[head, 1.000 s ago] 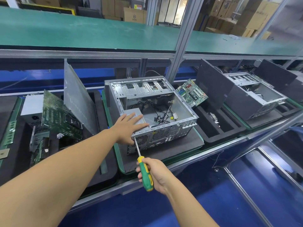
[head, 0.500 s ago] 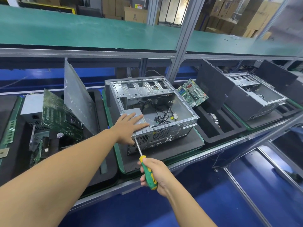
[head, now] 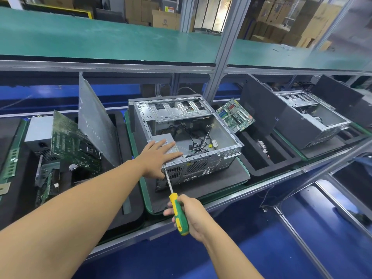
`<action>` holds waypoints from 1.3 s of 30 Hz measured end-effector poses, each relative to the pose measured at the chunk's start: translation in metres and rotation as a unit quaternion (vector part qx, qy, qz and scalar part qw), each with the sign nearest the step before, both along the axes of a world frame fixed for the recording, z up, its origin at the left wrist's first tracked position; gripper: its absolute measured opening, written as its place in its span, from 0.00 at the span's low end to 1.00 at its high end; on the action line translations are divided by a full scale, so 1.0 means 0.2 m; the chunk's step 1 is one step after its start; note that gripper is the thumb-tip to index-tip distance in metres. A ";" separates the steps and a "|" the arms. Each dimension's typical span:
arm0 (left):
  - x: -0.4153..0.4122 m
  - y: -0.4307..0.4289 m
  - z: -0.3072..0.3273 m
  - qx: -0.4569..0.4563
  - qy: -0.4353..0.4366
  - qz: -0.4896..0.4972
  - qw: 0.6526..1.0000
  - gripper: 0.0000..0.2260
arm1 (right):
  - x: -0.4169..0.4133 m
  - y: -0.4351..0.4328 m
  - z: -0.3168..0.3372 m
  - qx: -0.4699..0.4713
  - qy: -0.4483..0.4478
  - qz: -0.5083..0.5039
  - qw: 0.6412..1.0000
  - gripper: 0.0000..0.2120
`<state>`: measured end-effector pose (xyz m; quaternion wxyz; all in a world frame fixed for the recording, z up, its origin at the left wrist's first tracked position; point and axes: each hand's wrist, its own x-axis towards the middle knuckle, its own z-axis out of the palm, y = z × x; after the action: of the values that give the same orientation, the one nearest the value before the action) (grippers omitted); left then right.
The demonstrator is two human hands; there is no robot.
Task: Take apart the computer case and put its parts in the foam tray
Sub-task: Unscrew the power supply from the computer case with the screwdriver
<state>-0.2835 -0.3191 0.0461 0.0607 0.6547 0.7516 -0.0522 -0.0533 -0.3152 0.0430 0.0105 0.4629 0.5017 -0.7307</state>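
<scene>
Unscrewing the supply [head: 163, 138] from the case [head: 198, 166].
Your flat left hand [head: 158, 157] steadies it, right hand [head: 194, 215] grips the screwdriver [head: 175, 200]; panel [head: 94, 121] and board [head: 68, 143] lie in the tray [head: 120, 125], supply not yet out.

Two forearms show, bare along all their visible length. The left grip [head: 159, 158] and the right grip [head: 193, 216] are bare as well, from wrist to fingertips.

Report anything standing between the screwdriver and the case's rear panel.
Nothing visible does. The tip of the screwdriver meets the rear panel of the computer case at its upper left corner, under the left hand, which lies flat on the power supply, not across the shaft.
</scene>
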 end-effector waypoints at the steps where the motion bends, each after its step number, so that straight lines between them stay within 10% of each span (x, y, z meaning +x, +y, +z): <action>1: 0.00 0.00 0.00 0.000 0.001 0.000 1.000 0.47 | 0.00 0.01 0.00 -0.015 0.003 0.004 1.000 0.17; 39: 0.02 -0.01 0.02 0.000 -0.007 0.004 1.000 0.46 | 0.03 0.03 -0.02 0.064 0.042 0.033 0.997 0.08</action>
<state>-0.2798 -0.3214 0.0505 0.0655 0.6520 0.7539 -0.0473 -0.0483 -0.3095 0.0390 -0.0162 0.4151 0.5620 -0.7152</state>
